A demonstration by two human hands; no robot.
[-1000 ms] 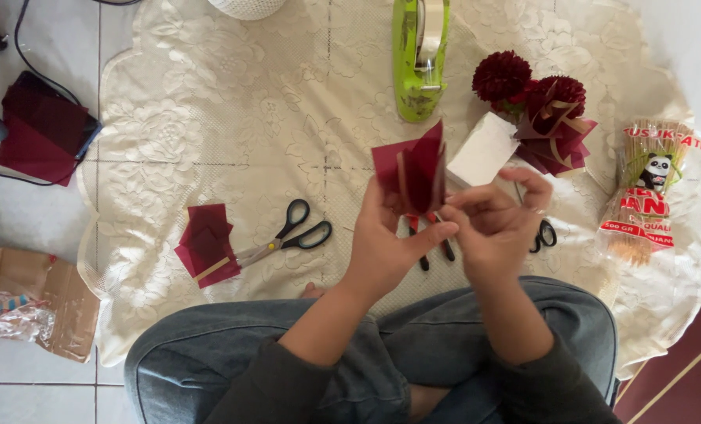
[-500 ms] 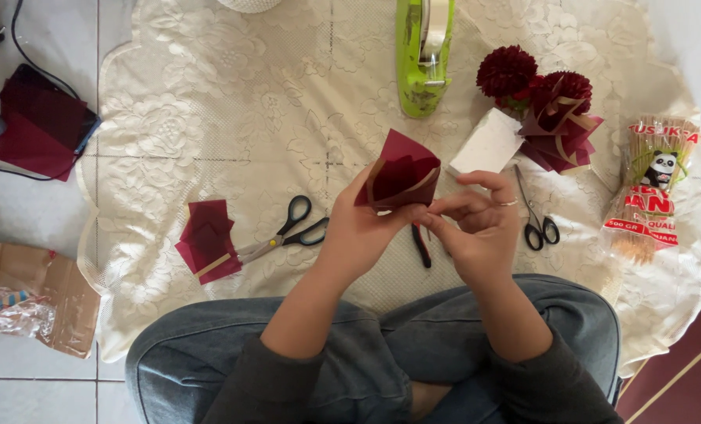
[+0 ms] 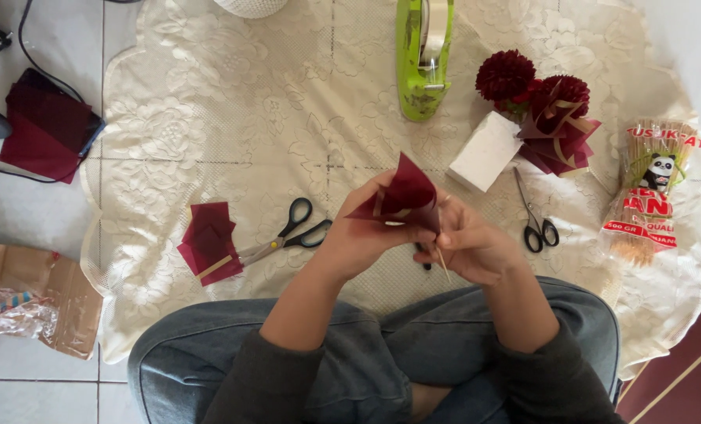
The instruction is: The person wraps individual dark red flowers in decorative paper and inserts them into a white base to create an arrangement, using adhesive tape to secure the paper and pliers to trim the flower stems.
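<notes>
Both hands' fingers [image 3: 437,235] pinch a dark-red folded paper cone [image 3: 401,196], point upward.

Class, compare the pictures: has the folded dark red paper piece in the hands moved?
Yes. The folded dark red paper piece has tilted into a cone and shifted left, away from the white foam block.

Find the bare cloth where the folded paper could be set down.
Free: the cloth between the paper squares, tape dispenser and big scissors. Crowded: right side, around the foam block, flowers, small scissors and skewer pack.
</notes>
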